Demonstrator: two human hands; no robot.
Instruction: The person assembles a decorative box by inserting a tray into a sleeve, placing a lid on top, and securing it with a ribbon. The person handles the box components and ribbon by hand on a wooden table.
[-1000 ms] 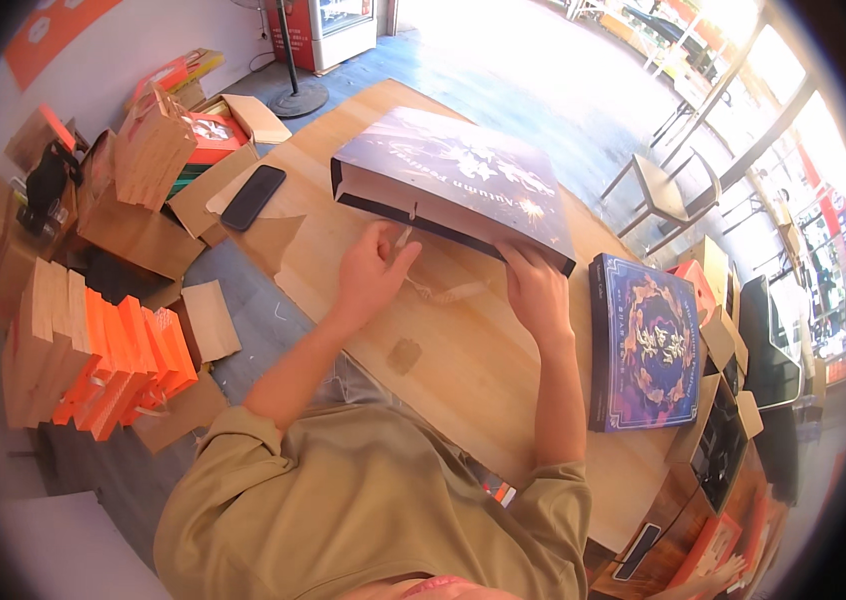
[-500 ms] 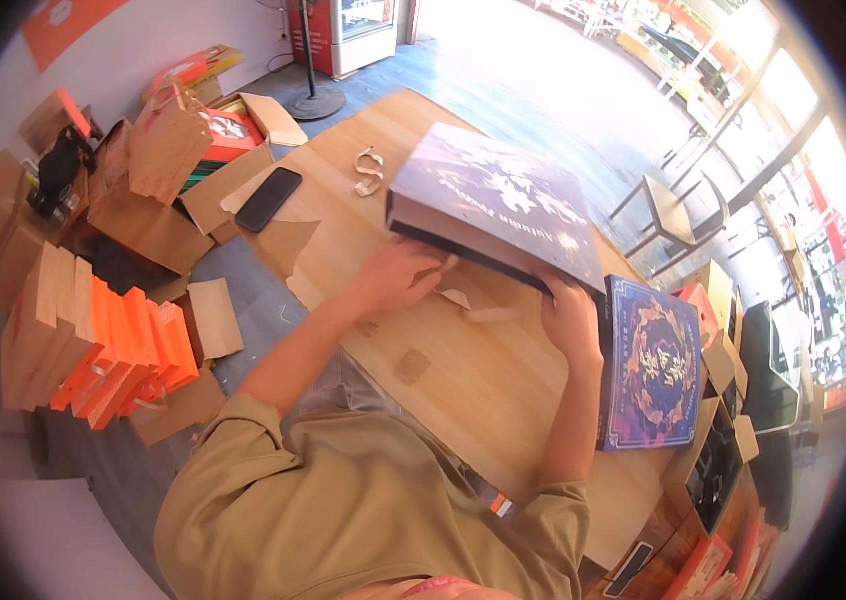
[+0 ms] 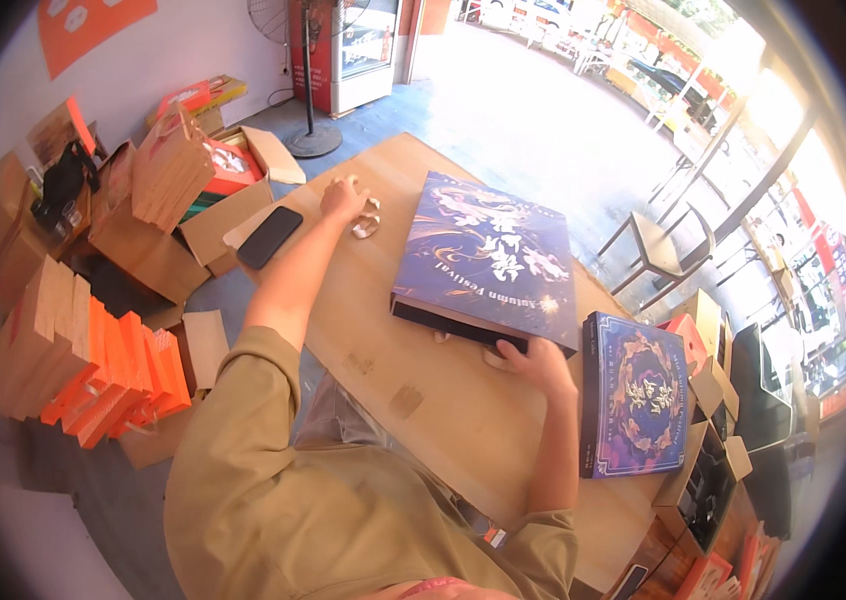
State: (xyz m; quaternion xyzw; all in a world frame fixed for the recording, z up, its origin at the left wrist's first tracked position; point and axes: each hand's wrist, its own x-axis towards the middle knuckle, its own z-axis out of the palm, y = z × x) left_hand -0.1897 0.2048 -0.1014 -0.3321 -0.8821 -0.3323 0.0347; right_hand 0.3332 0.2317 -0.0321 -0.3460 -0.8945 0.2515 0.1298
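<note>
A large purple gift box (image 3: 488,255) with gold and white decoration lies at the middle of the table. At its near right edge, my right hand (image 3: 548,365) grips the box, thumb along the side. Bits of cream ribbon (image 3: 495,359) peek out beside that thumb and under the near edge. My left hand (image 3: 344,199) reaches far forward, its fingers curled at a loose cream ribbon loop (image 3: 367,225); the hand covers part of the loop. A flat purple-blue lid or box (image 3: 635,395) with a round gold pattern lies to the right.
A black phone (image 3: 270,237) rests near the table's (image 3: 363,300) left edge. Orange and cardboard boxes (image 3: 108,360) are stacked on the left, beside open cartons (image 3: 148,225). On the right stand another open carton (image 3: 708,490) and a chair (image 3: 661,243). A standing fan (image 3: 313,140) is behind.
My left hand has left the box's near edge and moved forward and left to the ribbon loop. The raised near side of the box has come down, with my right hand still at it.
</note>
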